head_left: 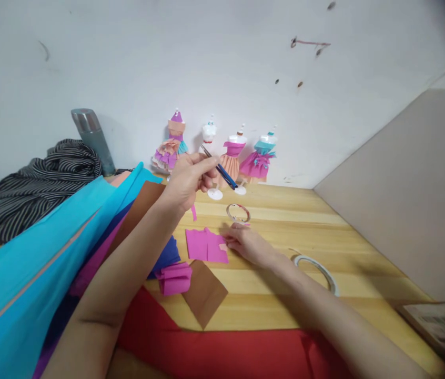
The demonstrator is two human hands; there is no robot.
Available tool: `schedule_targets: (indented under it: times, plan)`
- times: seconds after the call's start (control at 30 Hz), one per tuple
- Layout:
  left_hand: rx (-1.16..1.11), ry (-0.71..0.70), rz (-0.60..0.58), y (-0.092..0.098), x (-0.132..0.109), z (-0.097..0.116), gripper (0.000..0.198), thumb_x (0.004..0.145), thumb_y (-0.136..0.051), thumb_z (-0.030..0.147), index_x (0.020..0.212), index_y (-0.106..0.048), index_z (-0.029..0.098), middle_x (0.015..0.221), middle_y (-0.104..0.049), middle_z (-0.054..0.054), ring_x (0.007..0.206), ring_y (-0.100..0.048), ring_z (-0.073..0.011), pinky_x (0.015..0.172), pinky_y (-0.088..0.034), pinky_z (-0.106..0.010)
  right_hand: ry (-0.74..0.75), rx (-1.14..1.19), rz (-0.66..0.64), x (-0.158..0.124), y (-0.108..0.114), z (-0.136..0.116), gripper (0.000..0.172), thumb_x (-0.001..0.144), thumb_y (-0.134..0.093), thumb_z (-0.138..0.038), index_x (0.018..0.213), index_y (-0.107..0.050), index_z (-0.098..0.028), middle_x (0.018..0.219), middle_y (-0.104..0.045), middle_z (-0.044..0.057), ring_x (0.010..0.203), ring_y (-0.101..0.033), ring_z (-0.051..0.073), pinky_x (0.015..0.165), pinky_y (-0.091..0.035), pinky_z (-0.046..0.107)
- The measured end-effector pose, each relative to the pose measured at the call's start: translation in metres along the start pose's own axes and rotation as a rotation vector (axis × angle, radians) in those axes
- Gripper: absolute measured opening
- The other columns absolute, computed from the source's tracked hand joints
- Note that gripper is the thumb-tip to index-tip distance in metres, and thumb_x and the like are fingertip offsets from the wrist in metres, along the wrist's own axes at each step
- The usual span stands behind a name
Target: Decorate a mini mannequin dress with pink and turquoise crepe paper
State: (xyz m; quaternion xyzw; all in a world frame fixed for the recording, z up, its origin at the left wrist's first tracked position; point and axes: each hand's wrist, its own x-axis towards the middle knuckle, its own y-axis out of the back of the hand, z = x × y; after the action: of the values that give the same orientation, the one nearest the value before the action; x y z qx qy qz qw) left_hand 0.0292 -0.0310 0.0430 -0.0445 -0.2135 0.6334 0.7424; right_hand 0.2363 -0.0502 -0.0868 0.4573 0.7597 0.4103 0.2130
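Three small dress forms [256, 164] in my head view already wear coloured outfits, ranged between 11 and 1 o'clock of the flat magenta sheet [199, 246]. At 12 o'clock the white form [209, 130] shows only a red band and a touch of teal, its lower part hidden, so I judge three well along and that one barely begun. The magenta sheet lies on the wooden table [364, 252], fixed to no form. Between 11 and 12 o'clock from it, my left hand [191, 179] pinches a slim blue tool [226, 176], perhaps tweezers, between thumb and fingers. At 3 o'clock my right hand [248, 242] has its fingers bent close together at the sheet's edge; I can't tell whether they grip it. A brown square [205, 295] lies at 6, a folded magenta piece [175, 278] at 8, both unused as far as I see.
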Motion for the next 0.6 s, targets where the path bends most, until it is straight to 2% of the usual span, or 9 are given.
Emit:
schedule_targets:
  times: [0.1,0.2,0.3,0.4,0.5,0.57,0.6]
  plan:
    - [-0.001,0.007,0.009,0.002,-0.002,0.007,0.016,0.078,-0.060,0.022,0.066,-0.055,0.013,0.051,-0.054,0.005,0.035,-0.043,-0.0018,0.035,-0.029,-0.015,-0.080,0.017,0.043,-0.008,-0.003,0.002,0.009,0.073,-0.054,-0.011,0.066,-0.054,-0.018,0.068,-0.057,0.005,0.062,-0.051,0.015,0.063,-0.036,0.026]
    - [0.013,-0.013,0.022,0.001,-0.005,0.014,0.018,0.077,-0.062,0.025,0.065,-0.054,0.013,0.051,-0.054,0.005,0.035,-0.043,-0.0013,0.034,-0.029,-0.014,-0.174,0.112,0.105,-0.024,-0.001,0.004,0.011,0.080,-0.048,-0.020,0.069,-0.048,-0.019,0.061,-0.054,0.002,0.051,-0.047,0.013,0.053,-0.034,0.025]
    - [0.015,-0.024,0.005,-0.003,-0.009,0.016,0.020,0.075,-0.065,0.026,0.064,-0.053,0.013,0.051,-0.054,0.005,0.034,-0.043,-0.0017,0.033,-0.028,-0.015,-0.242,0.274,0.135,-0.042,0.013,0.004,0.015,0.084,-0.040,-0.028,0.076,-0.048,-0.019,0.058,-0.052,-0.001,0.043,-0.043,0.011,0.045,-0.031,0.023]
    - [0.022,-0.025,-0.057,-0.010,-0.015,0.014,0.019,0.074,-0.067,0.026,0.065,-0.055,0.013,0.050,-0.054,0.005,0.034,-0.044,-0.0024,0.033,-0.028,-0.015,-0.271,0.440,0.174,-0.065,0.036,0.004,0.017,0.078,-0.049,-0.034,0.072,-0.052,-0.018,0.055,-0.044,-0.003,0.043,-0.036,0.009,0.043,-0.026,0.023]
    - [0.041,-0.027,-0.106,-0.019,-0.023,0.015,0.016,0.077,-0.063,0.021,0.065,-0.056,0.012,0.048,-0.055,0.004,0.033,-0.042,-0.0019,0.034,-0.028,-0.015,-0.297,0.602,0.306,-0.106,0.062,0.004,0.032,0.077,-0.050,-0.045,0.057,-0.043,-0.021,0.051,-0.026,-0.006,0.042,-0.020,0.008,0.042,-0.016,0.024]
    - [0.050,-0.015,-0.126,-0.028,-0.029,0.021,0.017,0.082,-0.054,0.014,0.065,-0.055,0.010,0.046,-0.055,0.004,0.034,-0.042,-0.0015,0.035,-0.028,-0.013,-0.310,0.676,0.463,-0.150,0.075,0.004,0.045,0.077,-0.051,-0.054,0.052,-0.033,-0.022,0.054,-0.022,-0.006,0.044,-0.018,0.008,0.044,-0.013,0.026]
    - [0.057,-0.015,-0.123,-0.032,-0.032,0.025,0.018,0.083,-0.048,0.009,0.066,-0.055,0.010,0.046,-0.055,0.004,0.035,-0.043,-0.0016,0.036,-0.029,-0.013,-0.323,0.714,0.552,-0.177,0.079,0.004,0.045,0.076,-0.054,-0.055,0.052,-0.035,-0.022,0.054,-0.021,-0.006,0.044,-0.017,0.007,0.045,-0.012,0.027]
